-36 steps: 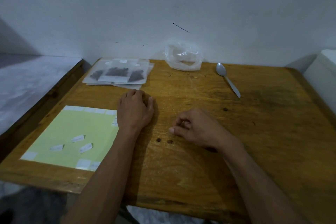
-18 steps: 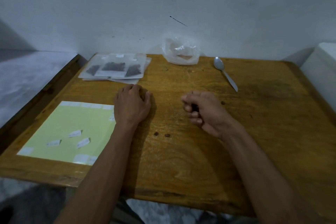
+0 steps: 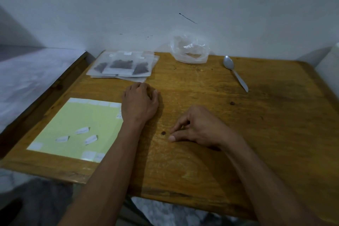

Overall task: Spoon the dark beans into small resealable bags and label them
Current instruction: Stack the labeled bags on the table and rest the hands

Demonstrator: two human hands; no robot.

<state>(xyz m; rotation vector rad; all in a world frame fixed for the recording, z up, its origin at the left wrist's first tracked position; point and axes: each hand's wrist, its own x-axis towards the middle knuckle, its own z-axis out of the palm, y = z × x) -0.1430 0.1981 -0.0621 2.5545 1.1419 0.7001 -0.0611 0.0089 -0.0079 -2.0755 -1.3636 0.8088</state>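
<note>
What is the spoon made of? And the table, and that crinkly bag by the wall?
The spoon looks like metal: grey, smooth, with a dull shine. The table looks like wood with a glossy varnish: you can see brown grain lines and light reflecting off it. The crinkly bag looks like thin clear plastic: it is see-through, wrinkled, and catches small glints.

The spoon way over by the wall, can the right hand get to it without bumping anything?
Probably yes. The spoon lies alone on the bare wooden table, beyond the right hand. Nothing stands between them except one small stray bean, and the crumpled plastic bag sits off to the side.
</note>
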